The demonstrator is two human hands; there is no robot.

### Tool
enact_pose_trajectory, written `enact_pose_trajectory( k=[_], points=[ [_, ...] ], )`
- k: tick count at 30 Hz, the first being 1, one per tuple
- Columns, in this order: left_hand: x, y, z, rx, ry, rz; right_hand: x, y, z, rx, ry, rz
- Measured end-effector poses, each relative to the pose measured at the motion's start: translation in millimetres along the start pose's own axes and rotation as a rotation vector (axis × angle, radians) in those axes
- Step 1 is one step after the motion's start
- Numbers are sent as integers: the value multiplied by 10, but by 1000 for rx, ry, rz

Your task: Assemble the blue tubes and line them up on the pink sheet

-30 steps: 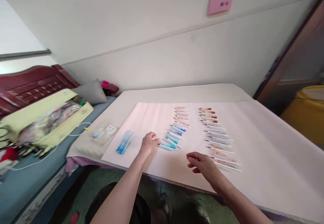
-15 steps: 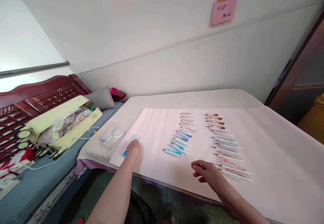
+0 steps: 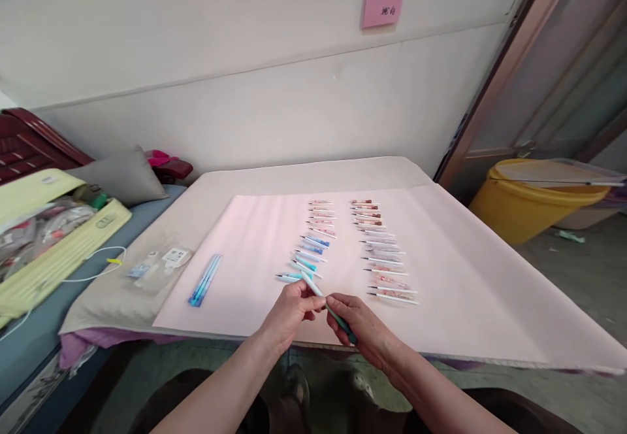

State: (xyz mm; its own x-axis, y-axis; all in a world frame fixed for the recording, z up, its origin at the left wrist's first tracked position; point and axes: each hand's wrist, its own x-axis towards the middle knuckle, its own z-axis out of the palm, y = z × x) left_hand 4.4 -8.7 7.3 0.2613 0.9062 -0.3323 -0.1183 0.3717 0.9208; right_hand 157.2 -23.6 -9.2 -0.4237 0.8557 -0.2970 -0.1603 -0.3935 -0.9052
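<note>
A pen [image 3: 312, 284] with a pale white front and a teal rear end slants between my hands above the front of the pink sheet. My left hand [image 3: 289, 310] is closed on its pale part with thumb and fingers. Around the teal part, my right hand [image 3: 356, 319] is closed too, hiding the middle of the pen. Just beyond the left fingers lies a middle column of pens [image 3: 313, 243], blue, teal and pinkish, with white caps beside them. Several blue pens [image 3: 206, 282] lie together at the sheet's left.
Another column of pens [image 3: 382, 241], brown to pink, lies right of the middle one. Clear plastic packaging [image 3: 159, 267] rests left of the pink sheet [image 3: 470, 283]. A yellow bin [image 3: 519, 202] stands at the right, a grey cushion [image 3: 122, 176] at the left.
My left hand has left the blue pens at the left and come to the middle with a pen. Both hands now grip it together. The view has turned right.
</note>
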Motion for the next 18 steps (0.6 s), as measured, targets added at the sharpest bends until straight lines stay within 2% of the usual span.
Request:
enact_pose_trajectory(
  k=[5,9,12,18],
  points=[
    [50,155,-155,-255,18,42,-18,-4,-7,71,-21,39],
    [62,167,-174,-298,-26,60,-54,-38,41,75,-62,56],
    [46,123,-124,-270,-52,95,-62,-27,65,9,-37,46],
    [59,35,-116,-13,163,106,14,71,48,-340,140,-109]
  ],
)
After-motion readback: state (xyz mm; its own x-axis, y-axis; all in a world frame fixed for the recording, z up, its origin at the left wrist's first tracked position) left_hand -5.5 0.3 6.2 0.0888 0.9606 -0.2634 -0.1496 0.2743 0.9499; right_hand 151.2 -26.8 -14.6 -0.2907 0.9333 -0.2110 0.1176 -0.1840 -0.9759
